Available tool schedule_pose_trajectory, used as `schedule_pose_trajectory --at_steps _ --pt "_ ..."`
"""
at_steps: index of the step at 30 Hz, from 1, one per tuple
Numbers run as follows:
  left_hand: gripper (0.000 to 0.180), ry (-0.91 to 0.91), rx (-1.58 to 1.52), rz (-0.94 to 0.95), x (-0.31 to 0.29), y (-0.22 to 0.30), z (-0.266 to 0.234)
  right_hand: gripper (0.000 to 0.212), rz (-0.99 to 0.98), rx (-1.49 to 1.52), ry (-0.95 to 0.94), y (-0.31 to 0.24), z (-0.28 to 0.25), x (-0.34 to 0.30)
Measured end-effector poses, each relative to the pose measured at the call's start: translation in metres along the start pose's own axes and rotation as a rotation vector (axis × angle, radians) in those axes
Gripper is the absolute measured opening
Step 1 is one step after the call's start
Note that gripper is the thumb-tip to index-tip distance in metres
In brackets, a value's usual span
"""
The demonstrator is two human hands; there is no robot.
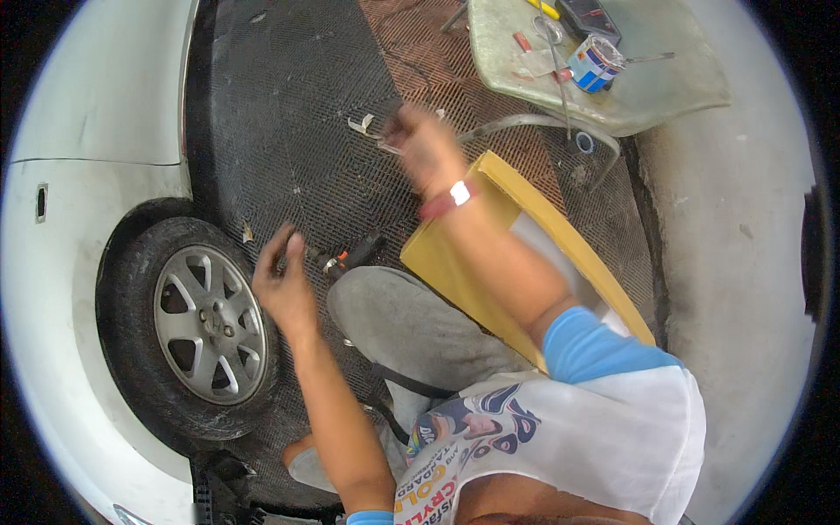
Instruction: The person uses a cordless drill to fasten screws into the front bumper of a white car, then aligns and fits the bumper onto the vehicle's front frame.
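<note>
My left hand (284,278) is raised beside the car's wheel (208,325), its fingers closed around one end of a dark tool (343,257) with a metal and red fitting; the tool lies across above my grey-trousered knee (398,319). Further out over the black grid mat, my right hand (422,147) is blurred, with a red and white band on its wrist. It is close to some white scraps (363,124) on the mat; whether it holds anything is unclear. A yellow panel (455,262) leans under my right forearm.
A white car body (96,96) fills the left side. At the top right is a pale green plastic seat (674,92) carrying a paint tin (595,63) and small tools. A tape roll (584,142) lies below it. Bare concrete (744,262) runs along the right.
</note>
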State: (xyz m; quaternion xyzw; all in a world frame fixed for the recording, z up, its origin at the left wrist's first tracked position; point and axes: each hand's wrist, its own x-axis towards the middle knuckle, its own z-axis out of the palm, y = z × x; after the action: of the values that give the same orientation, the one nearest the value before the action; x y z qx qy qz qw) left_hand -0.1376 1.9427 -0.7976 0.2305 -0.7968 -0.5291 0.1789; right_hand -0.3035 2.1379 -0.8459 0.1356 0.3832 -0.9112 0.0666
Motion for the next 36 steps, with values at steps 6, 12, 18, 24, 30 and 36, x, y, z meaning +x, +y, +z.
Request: schedule_pose_trajectory --at_steps 6,12,18,24,30,36 --pt "0.042 0.217 -0.165 -0.356 -0.054 -0.089 -0.093 0.022 -0.932 -1.930 0.179 -0.171 -0.125 0.169" --pt "0.046 0.496 -0.314 -0.564 -0.123 -0.131 -0.171 0.022 -0.804 -2.254 -0.149 -0.200 -0.178 0.194" --pt "0.034 0.712 -0.557 -0.576 -0.168 -0.137 -0.183 0.029 -0.905 -2.632 -0.225 -0.196 -0.141 0.165" --pt "0.031 0.764 -0.924 -0.549 -0.205 -0.117 -0.187 0.045 -0.936 -1.834 -0.712 -0.027 0.045 0.072" --pt "0.026 0.760 -0.980 -0.431 -0.243 -0.090 -0.189 0.044 -0.316 -2.349 -1.556 0.227 -0.008 0.014" --pt "0.030 0.786 -1.005 -0.286 -0.240 -0.046 -0.221 0.049 -0.234 -2.263 -1.484 0.377 -0.181 0.150"
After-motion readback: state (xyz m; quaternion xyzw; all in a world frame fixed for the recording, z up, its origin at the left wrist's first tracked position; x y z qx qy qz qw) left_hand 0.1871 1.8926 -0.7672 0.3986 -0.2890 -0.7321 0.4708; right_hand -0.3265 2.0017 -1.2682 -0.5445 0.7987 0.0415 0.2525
